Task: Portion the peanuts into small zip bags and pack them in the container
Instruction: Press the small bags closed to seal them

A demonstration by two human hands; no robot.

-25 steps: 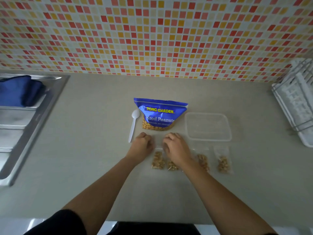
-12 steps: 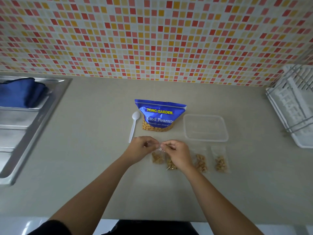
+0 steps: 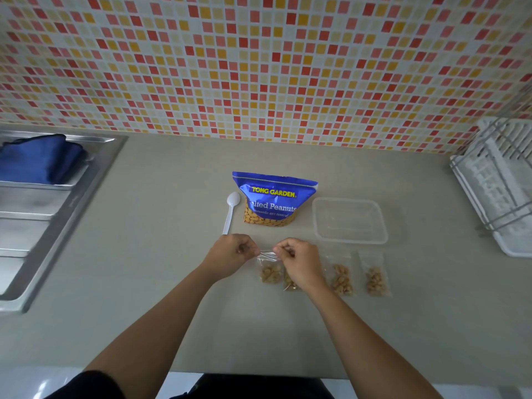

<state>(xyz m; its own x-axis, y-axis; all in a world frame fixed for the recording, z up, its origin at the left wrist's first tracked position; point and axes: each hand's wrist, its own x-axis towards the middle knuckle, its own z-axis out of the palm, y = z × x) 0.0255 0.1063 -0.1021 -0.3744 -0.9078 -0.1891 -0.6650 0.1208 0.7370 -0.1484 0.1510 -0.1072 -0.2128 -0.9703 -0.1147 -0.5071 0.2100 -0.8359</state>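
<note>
**A:** How far along is the portioning?

**B:** Well on, I'd say. Four little bags with peanuts in them lie in a row on the near part of the bench (image 3: 161,283). The left hand (image 3: 233,254) and the right hand (image 3: 299,263) both grasp the leftmost one, the small zip bag (image 3: 267,266). Each pinches an end of its top strip between thumb and fingers. Its peanuts sit at the bottom.

**A:** Sealing it?

**B:** That's my reading, though the zip is too fine to tell if it's closed.

**A:** And the others?

**B:** The second bag (image 3: 289,283) lies just right of it, partly hidden under the right hand. The third bag (image 3: 341,279) and fourth bag (image 3: 374,279) lie flat further right, a little apart. I can't tell whether they're sealed.

**A:** Any packing done?

**B:** None. The container (image 3: 349,220) sits just beyond the third and fourth bags, open, with nothing in it.

**A:** More peanuts to portion?

**B:** The peanut pouch (image 3: 273,197) stands beyond the hands, left of the container, and nuts show through its window. The spoon (image 3: 231,210) lies just left of it, untouched. I can't make out any unfilled bags. So what's left is probably to finish closing this bag, then put all four into the container.
</note>
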